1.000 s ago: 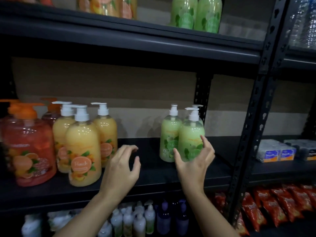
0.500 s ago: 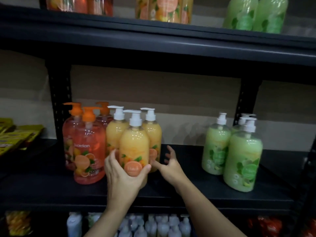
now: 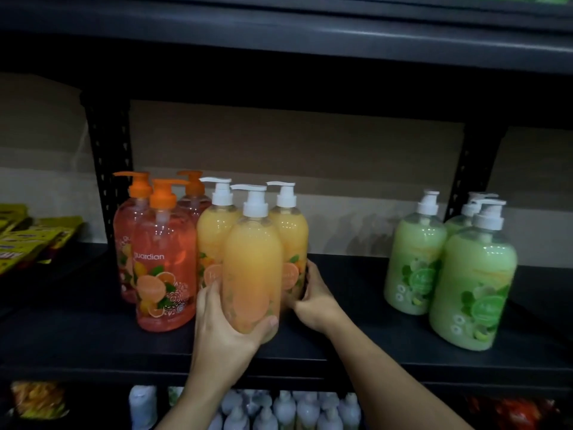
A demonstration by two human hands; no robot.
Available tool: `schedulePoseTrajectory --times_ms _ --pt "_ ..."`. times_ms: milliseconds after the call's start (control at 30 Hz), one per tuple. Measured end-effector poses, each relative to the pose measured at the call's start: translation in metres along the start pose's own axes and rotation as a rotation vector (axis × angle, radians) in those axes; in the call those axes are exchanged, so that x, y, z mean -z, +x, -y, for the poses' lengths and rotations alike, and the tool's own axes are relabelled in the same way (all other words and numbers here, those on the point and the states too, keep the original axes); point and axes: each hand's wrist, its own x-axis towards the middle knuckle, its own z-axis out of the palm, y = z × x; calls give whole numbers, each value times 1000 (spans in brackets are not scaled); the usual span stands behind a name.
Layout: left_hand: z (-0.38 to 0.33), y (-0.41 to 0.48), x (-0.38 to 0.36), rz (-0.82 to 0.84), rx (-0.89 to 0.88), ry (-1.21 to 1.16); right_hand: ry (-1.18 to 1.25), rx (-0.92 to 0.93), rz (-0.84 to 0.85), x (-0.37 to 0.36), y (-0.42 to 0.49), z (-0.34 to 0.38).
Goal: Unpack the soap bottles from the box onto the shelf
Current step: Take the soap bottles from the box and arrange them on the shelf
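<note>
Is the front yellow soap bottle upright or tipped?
Upright: the front yellow bottle has its pump on top, base down, gripped by the left hand.

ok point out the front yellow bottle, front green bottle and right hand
front yellow bottle [image 3: 252, 259], head view, upper body
front green bottle [image 3: 474, 283], head view, middle of body
right hand [image 3: 316, 302], head view, back of hand

Left hand [image 3: 228, 332] wrapped round front yellow bottle [image 3: 252, 259], thumb across it, right hand [image 3: 314, 294] curled round rear yellow bottle [image 3: 293, 229]
</note>
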Motion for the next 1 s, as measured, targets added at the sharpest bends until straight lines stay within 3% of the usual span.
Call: schedulePoseTrajectory --times_ms 333,433,600,1000 --pt "-8 -3 4 -5 58 -19 -37 -39 -181 43 -18 -21" --pt "-16 -2 -1 -44 76 60 10 -23 -193 43 -20 -20" --pt "-39 2 -24 -48 181 198 -17 39 -357 36 -17 -26" --pt "-43 29 -73 -32 298 107 29 32 -365 40 -13 -31"
